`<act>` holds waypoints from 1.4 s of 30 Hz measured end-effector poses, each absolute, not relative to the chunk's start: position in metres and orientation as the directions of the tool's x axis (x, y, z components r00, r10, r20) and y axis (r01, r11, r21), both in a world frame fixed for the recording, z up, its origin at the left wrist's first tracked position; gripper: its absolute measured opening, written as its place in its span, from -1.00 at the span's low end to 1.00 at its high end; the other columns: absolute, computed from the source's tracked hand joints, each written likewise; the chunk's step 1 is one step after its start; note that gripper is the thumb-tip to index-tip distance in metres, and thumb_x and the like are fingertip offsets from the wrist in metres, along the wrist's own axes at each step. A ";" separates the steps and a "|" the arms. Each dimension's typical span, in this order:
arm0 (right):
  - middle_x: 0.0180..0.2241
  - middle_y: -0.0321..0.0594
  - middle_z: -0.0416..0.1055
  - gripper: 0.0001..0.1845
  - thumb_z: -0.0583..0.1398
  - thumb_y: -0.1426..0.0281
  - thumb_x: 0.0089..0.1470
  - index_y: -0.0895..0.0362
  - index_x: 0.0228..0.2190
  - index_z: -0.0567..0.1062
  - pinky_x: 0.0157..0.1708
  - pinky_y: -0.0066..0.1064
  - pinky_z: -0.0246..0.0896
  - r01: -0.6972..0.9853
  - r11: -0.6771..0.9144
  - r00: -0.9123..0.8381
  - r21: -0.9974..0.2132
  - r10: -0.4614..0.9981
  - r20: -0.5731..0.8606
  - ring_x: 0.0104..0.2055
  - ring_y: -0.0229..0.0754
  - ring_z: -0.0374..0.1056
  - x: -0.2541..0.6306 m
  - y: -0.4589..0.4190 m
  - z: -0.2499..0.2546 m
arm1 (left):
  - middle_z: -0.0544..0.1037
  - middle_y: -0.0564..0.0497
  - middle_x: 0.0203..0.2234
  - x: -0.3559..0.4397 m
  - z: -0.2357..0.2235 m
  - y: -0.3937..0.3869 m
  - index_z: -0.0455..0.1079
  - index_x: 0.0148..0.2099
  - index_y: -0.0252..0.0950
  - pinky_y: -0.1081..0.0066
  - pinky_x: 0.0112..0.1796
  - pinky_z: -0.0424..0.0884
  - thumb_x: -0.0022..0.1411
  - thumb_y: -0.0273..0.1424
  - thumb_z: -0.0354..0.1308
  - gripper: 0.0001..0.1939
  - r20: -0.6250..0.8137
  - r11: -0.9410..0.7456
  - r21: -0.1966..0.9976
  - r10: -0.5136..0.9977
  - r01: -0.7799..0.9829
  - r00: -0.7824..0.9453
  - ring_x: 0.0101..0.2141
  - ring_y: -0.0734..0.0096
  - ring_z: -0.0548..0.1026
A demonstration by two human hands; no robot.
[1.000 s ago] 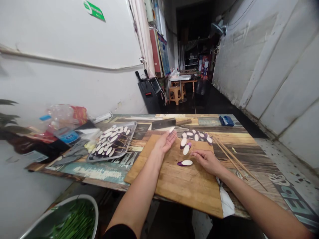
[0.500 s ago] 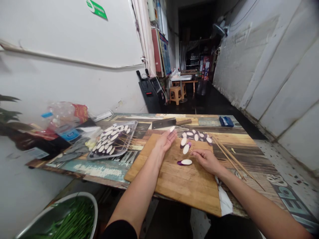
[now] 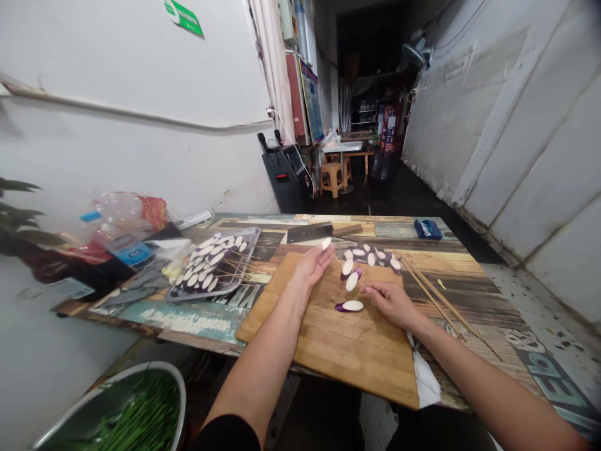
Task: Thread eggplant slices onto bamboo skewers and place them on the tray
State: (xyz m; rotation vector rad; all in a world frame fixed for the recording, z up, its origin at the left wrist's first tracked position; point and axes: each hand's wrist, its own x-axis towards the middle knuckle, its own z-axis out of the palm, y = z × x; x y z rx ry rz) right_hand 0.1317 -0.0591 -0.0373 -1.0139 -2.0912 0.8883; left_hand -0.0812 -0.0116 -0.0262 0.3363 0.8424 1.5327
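My left hand (image 3: 313,264) hovers over the far left part of the wooden cutting board (image 3: 338,341) and pinches an eggplant slice (image 3: 325,243) at its fingertips. My right hand (image 3: 390,300) rests on the board and grips a thin bamboo skewer (image 3: 360,284) with two eggplant slices (image 3: 350,275) threaded on its far end. One loose eggplant slice (image 3: 349,306) lies on the board between my hands. Several more cut slices (image 3: 370,255) are piled at the board's far edge.
A metal tray (image 3: 215,263) of skewered eggplant sits left of the board. A cleaver (image 3: 319,232) lies behind it. Loose skewers (image 3: 436,297) lie to the right, with a blue box (image 3: 427,228) beyond. Plastic bags (image 3: 117,228) are at far left. A bowl of greens (image 3: 126,413) stands below.
Hardly anything has changed: both hands hold nearly the same pose, and only the camera has shifted slightly.
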 end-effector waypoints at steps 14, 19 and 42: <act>-0.66 -0.34 0.20 -0.64 -0.02 0.25 0.07 0.20 -0.42 0.49 -0.59 -0.49 -0.04 0.369 0.438 -0.483 -0.820 0.844 0.234 -0.61 -0.31 0.07 0.131 -0.060 -0.039 | 0.53 -0.16 -0.38 -0.078 -0.025 -0.014 0.37 -0.27 -0.46 0.29 -0.13 0.40 0.14 -0.58 0.05 -0.90 -0.273 0.099 0.678 0.954 -0.728 -0.124 -0.29 0.35 0.51; -0.64 -0.31 0.24 -0.63 -0.01 0.25 0.06 0.21 -0.41 0.49 -0.57 -0.47 0.01 0.354 0.423 -0.473 -0.834 0.850 0.231 -0.58 -0.28 0.14 0.130 -0.061 -0.034 | 0.52 -0.19 -0.39 -0.074 -0.026 -0.014 0.36 -0.28 -0.46 0.30 -0.14 0.41 0.14 -0.57 0.04 -0.90 -0.273 0.115 0.678 0.956 -0.726 -0.103 -0.27 0.33 0.51; -0.70 -0.38 0.03 -0.65 -0.01 0.25 0.05 0.22 -0.40 0.46 -0.62 -0.51 -0.12 0.309 0.350 -0.379 -0.884 0.898 0.223 -0.64 -0.34 -0.05 0.127 -0.059 -0.045 | 0.53 -0.17 -0.28 -0.046 -0.023 -0.034 0.38 -0.18 -0.40 0.22 -0.14 0.41 0.10 -0.53 0.11 -0.81 -0.241 0.206 0.755 0.970 -0.623 0.028 -0.24 0.26 0.51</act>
